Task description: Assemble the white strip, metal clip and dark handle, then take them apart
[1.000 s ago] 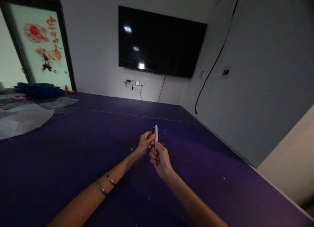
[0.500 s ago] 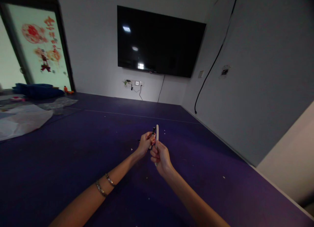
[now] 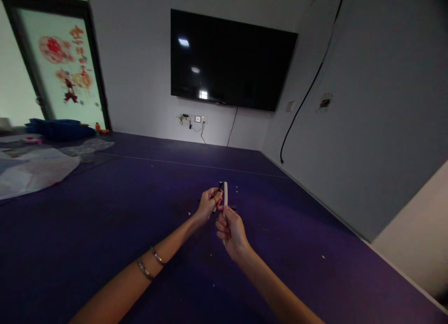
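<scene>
Over the purple floor, my left hand (image 3: 208,205) is closed around a slim dark tool (image 3: 220,186) with a small shiny tip pointing up; its exact kind is too small to make out. Just to its right, my right hand (image 3: 231,227) grips a pale, round-ended stick (image 3: 226,193) that stands nearly upright. The stick's top end is close beside the tool's tip; whether they touch I cannot tell. My fingers cover the middle of the stick. Behind my right hand, a dark object (image 3: 234,208) shows only in part.
Small white bits (image 3: 237,189) are scattered on the purple floor (image 3: 147,230). Crumpled clear plastic sheeting (image 3: 38,170) and a blue cloth-like bundle (image 3: 59,128) lie at the left. A black cable (image 3: 301,107) hangs on the right wall, and a television (image 3: 231,58) is mounted ahead.
The whole view has shifted slightly right. My right hand and the stick sit a little lower against the tool, and a dark object now shows behind that hand.
</scene>
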A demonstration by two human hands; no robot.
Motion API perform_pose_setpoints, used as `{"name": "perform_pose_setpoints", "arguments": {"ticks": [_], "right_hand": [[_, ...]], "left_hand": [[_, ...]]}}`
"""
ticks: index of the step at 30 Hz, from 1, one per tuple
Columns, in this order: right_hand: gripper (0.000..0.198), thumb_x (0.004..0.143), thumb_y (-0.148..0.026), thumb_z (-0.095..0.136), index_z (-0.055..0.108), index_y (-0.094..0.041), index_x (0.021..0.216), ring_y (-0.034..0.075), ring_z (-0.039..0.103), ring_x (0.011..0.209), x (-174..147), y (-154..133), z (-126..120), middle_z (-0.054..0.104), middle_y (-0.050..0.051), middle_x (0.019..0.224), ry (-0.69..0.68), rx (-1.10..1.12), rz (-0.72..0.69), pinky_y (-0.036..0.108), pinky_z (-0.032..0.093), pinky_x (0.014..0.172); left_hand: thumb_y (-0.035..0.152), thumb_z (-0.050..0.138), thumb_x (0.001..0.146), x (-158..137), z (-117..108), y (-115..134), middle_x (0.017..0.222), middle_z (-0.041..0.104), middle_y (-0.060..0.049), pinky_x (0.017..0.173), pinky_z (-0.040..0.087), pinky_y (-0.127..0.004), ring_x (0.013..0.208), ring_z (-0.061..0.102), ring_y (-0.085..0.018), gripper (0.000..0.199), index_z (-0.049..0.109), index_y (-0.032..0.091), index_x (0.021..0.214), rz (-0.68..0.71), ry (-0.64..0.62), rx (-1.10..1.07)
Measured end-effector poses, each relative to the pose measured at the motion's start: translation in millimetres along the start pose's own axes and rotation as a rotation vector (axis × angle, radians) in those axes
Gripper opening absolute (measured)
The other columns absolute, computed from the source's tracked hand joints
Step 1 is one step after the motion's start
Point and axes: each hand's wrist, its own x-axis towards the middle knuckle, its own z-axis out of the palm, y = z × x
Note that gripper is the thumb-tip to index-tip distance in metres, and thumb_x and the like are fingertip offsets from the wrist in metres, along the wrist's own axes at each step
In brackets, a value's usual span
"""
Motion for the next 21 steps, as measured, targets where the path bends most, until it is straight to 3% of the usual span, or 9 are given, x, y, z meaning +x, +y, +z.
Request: {"name": "perform_pose_setpoints", "arguments": {"ticks": [4, 8, 12, 15, 19, 21], "right_hand": [[0.026, 0.070, -0.038, 0.062, 0.048, -0.021, 0.083, 0.002, 0.015, 0.035, -3, -2, 0, 0.030, -0.012, 0.045, -0.003, -0.045, -0.007, 0.015, 0.004, 0.034], [0.024, 0.071, -0.039, 0.061, 0.049, -0.021, 0.083, 0.002, 0.020, 0.033, 7, -30, -2, 0.035, -0.011, 0.047, -0.038, -0.130, -0.192, 0.015, 0.008, 0.032], [0.021, 0.073, -0.038, 0.060, 0.057, -0.018, 0.080, 0.005, 0.043, 0.044, 18, -73, -15, 0.053, -0.003, 0.063, -0.098, -0.423, -0.353, 0.018, 0.029, 0.039], [0.019, 0.073, -0.034, 0.061, 0.063, -0.017, 0.080, 0.006, 0.043, 0.048, 22, -99, -32, 0.054, -0.002, 0.063, -0.133, -0.740, -0.415, 0.020, 0.032, 0.044], [0.038, 0.075, -0.027, 0.058, 0.060, -0.019, 0.112, 0.008, 0.042, 0.047, 21, -118, -49, 0.060, -0.001, 0.064, -0.214, -1.065, -0.420, 0.020, 0.032, 0.045], [0.042, 0.076, -0.026, 0.055, 0.057, -0.021, 0.118, 0.009, 0.047, 0.051, 19, -121, -51, 0.063, 0.000, 0.068, -0.255, -1.155, -0.431, 0.022, 0.037, 0.048]], "left_hand": [[0.030, 0.058, 0.071, 5, -6, -2, 0.054, 0.050, 0.005, 0.044, 0.033, -0.017, 0.044, 0.044, -0.006, 0.019, 0.055, 0.013, 0.079, 0.029, -0.024, 0.077], [0.028, 0.052, 0.077, 10, -12, -3, 0.073, 0.062, -0.002, 0.060, 0.045, -0.023, 0.060, 0.057, -0.010, 0.017, 0.056, 0.015, 0.086, 0.139, -0.121, 0.236], [0.027, 0.048, 0.083, 14, -19, -1, 0.092, 0.065, -0.005, 0.080, 0.044, -0.027, 0.085, 0.061, -0.015, 0.018, 0.056, 0.017, 0.095, 0.273, -0.195, 0.426], [0.028, 0.047, 0.084, 14, -24, 4, 0.094, 0.066, -0.005, 0.081, 0.043, -0.027, 0.088, 0.060, -0.016, 0.021, 0.057, 0.019, 0.100, 0.328, -0.226, 0.532], [0.026, 0.047, 0.084, 11, -26, 14, 0.101, 0.065, -0.006, 0.084, 0.040, -0.027, 0.092, 0.059, -0.017, 0.023, 0.059, 0.021, 0.102, 0.360, -0.291, 0.533], [0.026, 0.049, 0.082, 10, -26, 17, 0.096, 0.066, -0.005, 0.084, 0.040, -0.027, 0.089, 0.060, -0.017, 0.022, 0.062, 0.021, 0.100, 0.332, -0.304, 0.521]]}}
